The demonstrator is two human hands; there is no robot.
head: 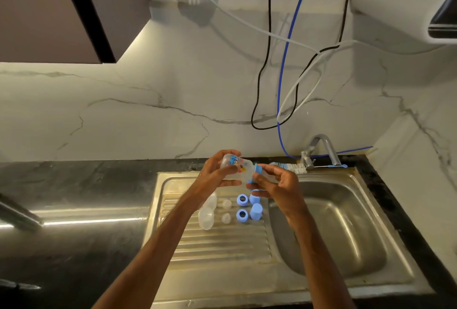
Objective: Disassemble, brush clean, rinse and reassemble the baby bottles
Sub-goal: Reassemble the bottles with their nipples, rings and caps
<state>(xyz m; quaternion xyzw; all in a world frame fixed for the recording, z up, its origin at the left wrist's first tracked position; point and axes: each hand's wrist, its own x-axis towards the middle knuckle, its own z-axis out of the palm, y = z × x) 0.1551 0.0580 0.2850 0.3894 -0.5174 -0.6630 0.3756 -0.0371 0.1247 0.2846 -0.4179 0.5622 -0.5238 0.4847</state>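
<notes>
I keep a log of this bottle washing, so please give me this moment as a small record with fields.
left hand: grips the printed bottle, held sideways above the drainboard
right hand: holds the blue collar at the bottle's neck
drainboard: two blue rings, two blue caps, two clear teats, clear plastic pieces left of the teats
brush: lies at the back edge of the sink, beside the tap
water: none seen running
</notes>
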